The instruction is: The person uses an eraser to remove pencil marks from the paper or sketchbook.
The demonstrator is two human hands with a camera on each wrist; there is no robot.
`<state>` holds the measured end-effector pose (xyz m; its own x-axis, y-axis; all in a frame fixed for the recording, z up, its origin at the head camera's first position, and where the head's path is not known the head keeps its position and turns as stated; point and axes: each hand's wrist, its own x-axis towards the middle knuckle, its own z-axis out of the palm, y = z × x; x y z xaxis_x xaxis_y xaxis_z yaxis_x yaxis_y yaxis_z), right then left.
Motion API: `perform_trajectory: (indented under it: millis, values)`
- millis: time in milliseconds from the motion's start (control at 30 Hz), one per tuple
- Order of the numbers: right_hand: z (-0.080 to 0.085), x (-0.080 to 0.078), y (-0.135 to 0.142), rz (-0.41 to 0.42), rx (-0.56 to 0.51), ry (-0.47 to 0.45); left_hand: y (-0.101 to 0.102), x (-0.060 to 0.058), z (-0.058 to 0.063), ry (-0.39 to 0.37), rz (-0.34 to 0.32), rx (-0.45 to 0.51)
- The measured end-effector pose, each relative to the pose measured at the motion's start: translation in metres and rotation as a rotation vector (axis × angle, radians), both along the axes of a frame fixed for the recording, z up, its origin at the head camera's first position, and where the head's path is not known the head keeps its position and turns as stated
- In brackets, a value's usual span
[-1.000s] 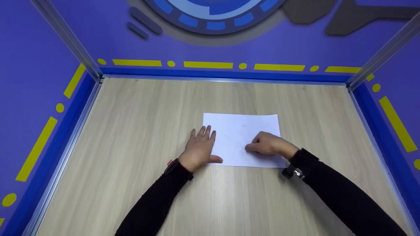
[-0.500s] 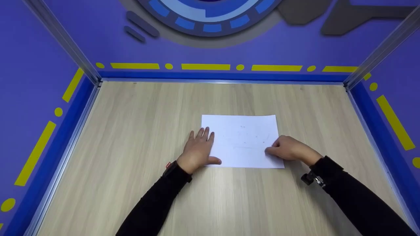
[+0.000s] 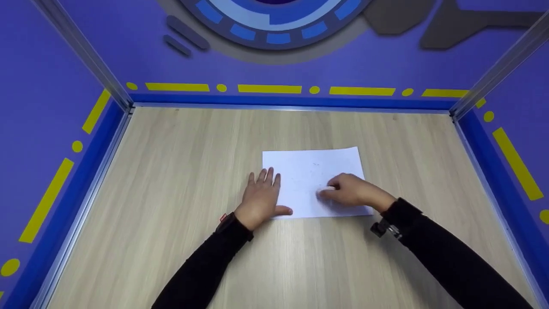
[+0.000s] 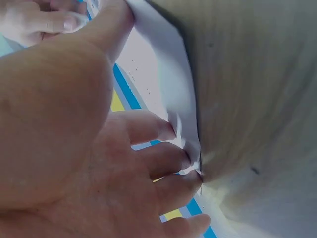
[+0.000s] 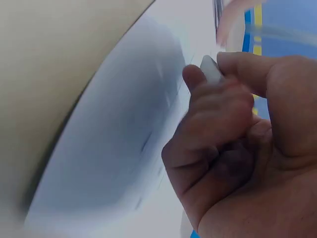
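Observation:
A white sheet of paper point(image 3: 300, 171) lies on the wooden table, with small dark crumbs and faint marks on it. My left hand point(image 3: 260, 198) rests flat on its left edge, fingers spread and thumb out along the near edge. In the left wrist view, the paper point(image 4: 171, 69) bows up a little beside the fingertips. Over the right half of the sheet, my right hand point(image 3: 352, 189) pinches a small white eraser point(image 5: 212, 70) between thumb and fingers. The other fingers curl into the palm. Most of the eraser is hidden by the fingers.
The wooden tabletop point(image 3: 180, 171) surrounds the paper. Purple-blue panels with yellow dashes point(image 3: 269, 89) stand at the back and both sides, joined by metal frame strips point(image 3: 85, 47). A dark strap with a small camera point(image 3: 386, 227) sits on the right wrist.
My right hand went right toward the paper's edge, then came back left over the sheet with the eraser. The paper's far right corner has shifted slightly. My left hand stays in place.

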<state>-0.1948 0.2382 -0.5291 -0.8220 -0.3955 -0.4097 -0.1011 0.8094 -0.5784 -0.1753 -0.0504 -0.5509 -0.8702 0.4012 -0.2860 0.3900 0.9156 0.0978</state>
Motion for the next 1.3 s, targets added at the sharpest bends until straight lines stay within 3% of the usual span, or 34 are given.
perform_trajectory:
  millis: [267,467,933,1300]
  values:
    - [-0.002,-0.007,-0.066,0.047,0.072,-0.003,0.004,0.004,-0.001,0.013,0.011,0.012]
    - [-0.011,-0.010,-0.077,-0.008,0.111,-0.033,0.007,0.004,0.002,0.012,-0.008,-0.002]
    - [-0.015,-0.006,0.004,-0.084,0.063,-0.008,0.004,-0.002,0.003,-0.022,0.005,-0.043]
    - [-0.015,0.006,0.070,-0.196,0.073,-0.069,0.000,0.001,-0.001,-0.022,-0.004,-0.026]
